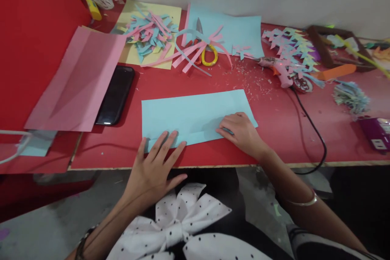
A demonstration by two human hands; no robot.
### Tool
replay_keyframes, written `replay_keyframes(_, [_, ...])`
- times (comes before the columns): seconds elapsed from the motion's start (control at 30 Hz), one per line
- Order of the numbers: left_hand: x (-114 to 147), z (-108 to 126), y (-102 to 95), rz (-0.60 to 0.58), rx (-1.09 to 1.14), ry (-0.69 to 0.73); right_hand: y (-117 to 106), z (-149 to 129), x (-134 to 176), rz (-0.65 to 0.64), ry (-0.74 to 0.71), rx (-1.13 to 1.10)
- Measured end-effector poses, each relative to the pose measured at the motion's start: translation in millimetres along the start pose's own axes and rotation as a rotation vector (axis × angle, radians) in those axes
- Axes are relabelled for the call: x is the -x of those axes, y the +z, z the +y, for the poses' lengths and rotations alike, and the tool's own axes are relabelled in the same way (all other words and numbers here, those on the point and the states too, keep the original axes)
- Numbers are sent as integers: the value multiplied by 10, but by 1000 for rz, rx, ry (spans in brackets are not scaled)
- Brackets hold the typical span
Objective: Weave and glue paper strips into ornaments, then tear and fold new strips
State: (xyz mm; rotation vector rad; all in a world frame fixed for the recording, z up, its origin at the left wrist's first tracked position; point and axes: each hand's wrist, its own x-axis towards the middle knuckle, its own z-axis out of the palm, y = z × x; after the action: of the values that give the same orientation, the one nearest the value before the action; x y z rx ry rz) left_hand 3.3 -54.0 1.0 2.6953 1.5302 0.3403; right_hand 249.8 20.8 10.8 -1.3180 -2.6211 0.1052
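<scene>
A sheet of light blue paper (pixel 195 113) lies lengthwise near the table's front edge, with a narrow strip folded over along its near side. My left hand (pixel 155 162) is open, its spread fingertips resting flat on the folded strip at the left end. My right hand (pixel 242 132) is closed at the right part of the same fold. A bit of blue paper shows between its thumb and curled fingers. The palm side of that hand is hidden.
Pink paper (pixel 76 81) overlaps a black phone (pixel 115 95) on the left. Behind lie cut paper strips (pixel 152 30), yellow-handled scissors (pixel 209 56) and more blue paper (pixel 237 28). A pink glue gun (pixel 283 71) trails its black cord (pixel 317 130) over the front edge at right.
</scene>
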Motion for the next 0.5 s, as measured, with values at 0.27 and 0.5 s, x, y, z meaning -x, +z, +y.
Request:
replay_keyframes(0.27, [-345, 303, 50, -55, 38, 97, -17, -30, 11, -18, 40, -11])
replay_keyframes(0.5, [-370, 323, 54, -89, 32, 90, -79, 168, 179, 80, 45, -62])
